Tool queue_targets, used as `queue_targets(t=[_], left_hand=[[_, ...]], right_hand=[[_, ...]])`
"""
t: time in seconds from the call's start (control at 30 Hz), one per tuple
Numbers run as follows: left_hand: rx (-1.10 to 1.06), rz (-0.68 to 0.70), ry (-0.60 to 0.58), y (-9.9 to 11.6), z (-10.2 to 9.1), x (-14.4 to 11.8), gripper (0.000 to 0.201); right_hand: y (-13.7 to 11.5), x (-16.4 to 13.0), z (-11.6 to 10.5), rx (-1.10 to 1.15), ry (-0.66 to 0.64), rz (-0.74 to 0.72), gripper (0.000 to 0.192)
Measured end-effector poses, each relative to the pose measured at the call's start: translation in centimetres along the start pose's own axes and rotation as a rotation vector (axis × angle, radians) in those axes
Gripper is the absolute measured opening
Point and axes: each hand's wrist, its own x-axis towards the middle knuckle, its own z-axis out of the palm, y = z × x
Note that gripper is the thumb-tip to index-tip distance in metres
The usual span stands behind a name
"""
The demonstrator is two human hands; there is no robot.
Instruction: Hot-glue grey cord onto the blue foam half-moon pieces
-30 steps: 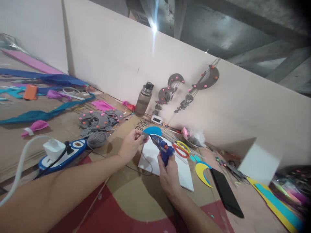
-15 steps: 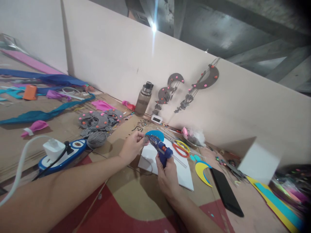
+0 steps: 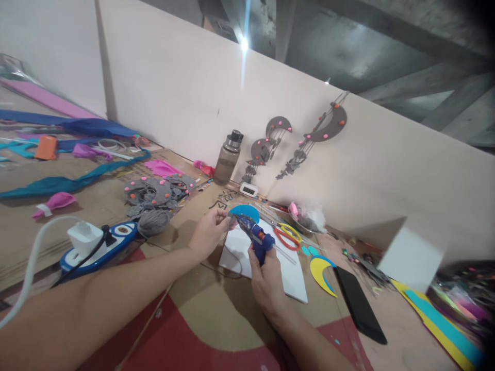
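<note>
Gluing step: right hand point(image 3: 266, 286) grips glue gun point(image 3: 255, 238), nozzle at small grey piece point(image 3: 231, 219) pinched by left hand point(image 3: 209, 234); next needs steady nozzle contact.

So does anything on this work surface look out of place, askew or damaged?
Nothing looks damaged or spilled. The right hand grips a blue glue gun with its nozzle at a small grey piece pinched in the left hand. Scissors, a black phone and foam offcuts lie scattered, untidy but not odd.
</note>
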Motion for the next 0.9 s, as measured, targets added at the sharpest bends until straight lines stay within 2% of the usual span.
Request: queue_targets(t=[0.47, 0.63, 0.77, 0.9], left_hand=[[-0.047, 0.037, -0.001, 0.6, -0.1, 0.1, 0.029], [-0.072, 0.043, 0.033, 0.8, -0.3, 0.2, 0.026], [-0.087, 0.027, 0.137, 0.4, -0.8, 0.8, 0.022], [-0.143, 0.044, 0.179, -0.3, -1.4, 1.6, 0.022]], right_hand=[[-0.1, 0.2, -0.1, 0.039, -0.025, 0.083, 0.029], [0.0, 0.5, -0.1, 0.064, 0.02, 0.112, 0.029], [0.8, 0.8, 0.0, 0.177, 0.018, 0.222, 0.031], [2.1, 1.6, 0.1, 0.257, -0.086, 0.421, 0.03]])
